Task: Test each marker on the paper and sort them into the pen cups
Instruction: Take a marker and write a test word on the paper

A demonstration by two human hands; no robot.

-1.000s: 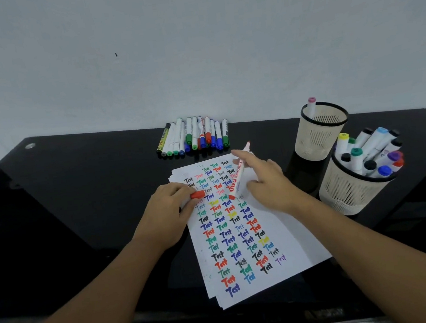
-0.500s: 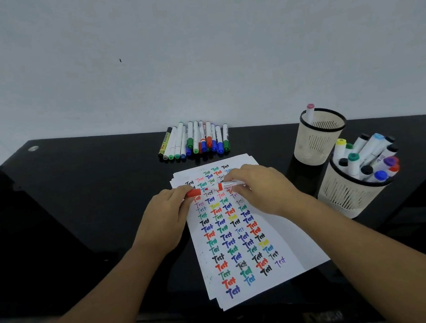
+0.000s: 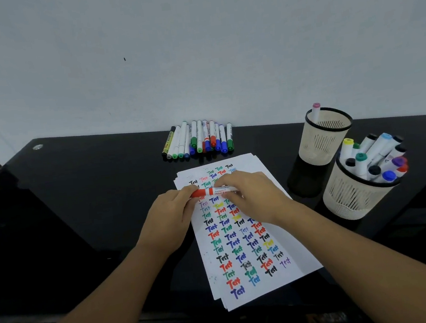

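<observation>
A red whiteboard marker (image 3: 216, 190) lies level between both hands above the paper (image 3: 243, 239). My left hand (image 3: 169, 219) pinches its red cap end; the cap sits against the barrel. My right hand (image 3: 252, 196) grips the white barrel, hiding its far end. The paper is a small stack covered with coloured "Test" words. A row of several markers (image 3: 199, 139) lies at the back of the desk. The far pen cup (image 3: 322, 134) holds one pink-capped marker. The near pen cup (image 3: 359, 190) is full of several markers.
The black glossy desk (image 3: 80, 207) runs to a pale wall behind. Both cups stand to the right of the paper, close together. The desk's front edge crosses the bottom of the view under my forearms.
My right hand swung the marker from upright on the paper to level, and the red cap in my left hand has come together with the barrel's tip.
</observation>
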